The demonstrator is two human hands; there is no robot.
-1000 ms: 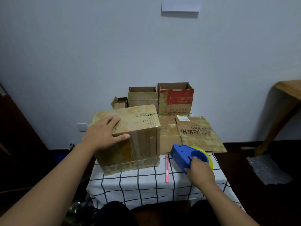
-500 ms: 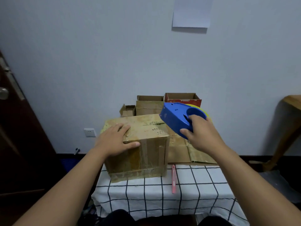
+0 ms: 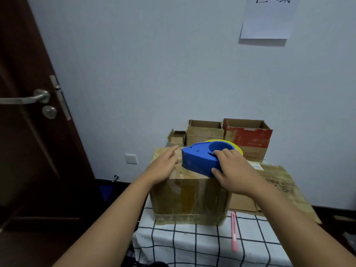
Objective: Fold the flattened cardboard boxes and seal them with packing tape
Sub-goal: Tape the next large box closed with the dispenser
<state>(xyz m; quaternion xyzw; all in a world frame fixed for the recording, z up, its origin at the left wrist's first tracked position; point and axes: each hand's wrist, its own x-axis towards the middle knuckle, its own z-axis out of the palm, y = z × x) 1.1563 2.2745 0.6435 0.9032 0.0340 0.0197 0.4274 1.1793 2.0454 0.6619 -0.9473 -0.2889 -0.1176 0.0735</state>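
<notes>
A folded brown cardboard box [image 3: 189,199] stands on the checked tablecloth [image 3: 202,245], its top flaps closed. My left hand [image 3: 163,166] lies flat on the left part of the box top, fingers straight. My right hand [image 3: 234,172] grips a blue tape dispenser [image 3: 200,160] with a yellow-rimmed tape roll, held over the box top near its right front edge. Flattened cardboard sheets [image 3: 277,185] lie to the right of the box.
Three open boxes stand at the back against the wall: a small one [image 3: 176,136], a brown one [image 3: 205,132] and a red one [image 3: 248,137]. A pink utility knife [image 3: 234,232] lies on the cloth. A dark door [image 3: 28,132] stands at left.
My right hand lifted the tape dispenser off the table and brought it left over the box top. My left hand slid up onto the top, thumb off the front face. The camera tilted up and left.
</notes>
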